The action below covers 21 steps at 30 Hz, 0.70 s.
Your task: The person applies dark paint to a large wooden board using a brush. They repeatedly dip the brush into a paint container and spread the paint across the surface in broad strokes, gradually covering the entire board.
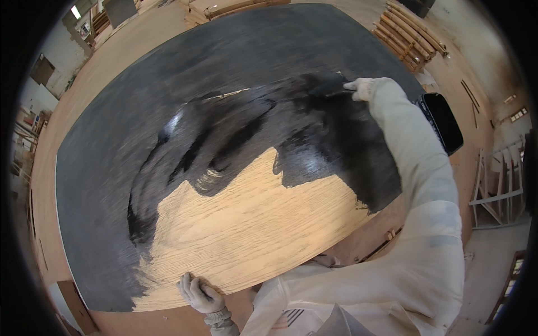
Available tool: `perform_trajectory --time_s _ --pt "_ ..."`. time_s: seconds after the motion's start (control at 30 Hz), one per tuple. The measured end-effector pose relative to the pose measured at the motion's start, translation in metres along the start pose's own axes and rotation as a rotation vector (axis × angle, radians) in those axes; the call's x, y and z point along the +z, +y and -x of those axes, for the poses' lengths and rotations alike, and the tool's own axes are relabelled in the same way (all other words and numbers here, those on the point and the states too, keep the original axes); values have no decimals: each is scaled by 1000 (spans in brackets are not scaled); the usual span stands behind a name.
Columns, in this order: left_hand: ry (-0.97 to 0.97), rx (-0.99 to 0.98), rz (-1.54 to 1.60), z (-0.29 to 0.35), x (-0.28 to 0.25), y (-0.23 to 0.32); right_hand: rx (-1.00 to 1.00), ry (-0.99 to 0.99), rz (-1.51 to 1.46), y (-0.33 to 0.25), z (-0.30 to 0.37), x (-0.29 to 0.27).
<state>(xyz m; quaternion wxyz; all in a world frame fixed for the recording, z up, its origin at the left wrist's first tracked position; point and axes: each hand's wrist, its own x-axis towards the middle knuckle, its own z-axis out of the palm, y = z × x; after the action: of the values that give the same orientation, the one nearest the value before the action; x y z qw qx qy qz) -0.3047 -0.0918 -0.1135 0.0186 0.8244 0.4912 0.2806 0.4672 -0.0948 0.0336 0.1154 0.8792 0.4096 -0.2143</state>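
A large round wooden tabletop (246, 224) lies flat under me, mostly covered in black paint, with a bare oak patch near my body. Wet glossy black paint (252, 134) streaks across the middle. My right hand (361, 88), in a white glove and long white sleeve, reaches far across and is closed on a small tool, probably a brush (336, 92), pressed to the wet paint; the tool is mostly hidden. My left hand (199, 294), gloved, rests with fingers curled over the near edge of the tabletop.
A black paint tray (443, 120) sits just past the right edge of the tabletop. Stacked wooden slats (406, 36) lie at the back right. A light wooden frame (499, 190) stands on the right. More boards lie under and behind the tabletop.
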Motion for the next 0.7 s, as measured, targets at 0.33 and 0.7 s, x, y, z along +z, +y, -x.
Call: perform_trajectory --time_s 0.33,0.7 --pt "-1 -10 20 -3 1 6 88 -46 -20 38 -63 -18" --pt "-24 0 31 -2 3 -2 110 -109 62 75 -66 -30"
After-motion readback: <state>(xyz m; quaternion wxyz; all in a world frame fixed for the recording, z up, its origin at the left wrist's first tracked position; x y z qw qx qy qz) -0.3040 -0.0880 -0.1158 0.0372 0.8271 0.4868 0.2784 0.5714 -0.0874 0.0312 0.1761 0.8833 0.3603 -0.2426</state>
